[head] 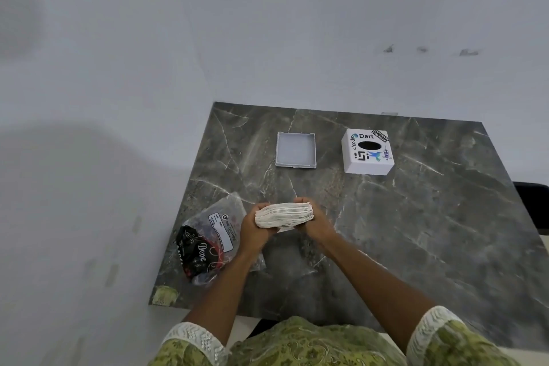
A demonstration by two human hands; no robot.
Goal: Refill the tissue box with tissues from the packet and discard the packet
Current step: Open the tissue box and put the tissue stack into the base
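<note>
A thick stack of white tissues (284, 214) is held above the dark marble table (416, 232), near its front middle. My left hand (254, 227) grips the stack's left end and my right hand (313, 224) grips its right end. The clear plastic packet (212, 235) with black and red print lies crumpled on the table just left of my left hand. The white tissue box cover (368, 151), with stickers and an oval slot on top, stands at the back right. Its shallow white base tray (295, 150) lies open-side up at the back middle.
The table sits in a corner against white walls (267, 38). A dark object (534, 205) shows beyond the table's right edge. A worn pale patch (163, 296) marks the table's front left corner.
</note>
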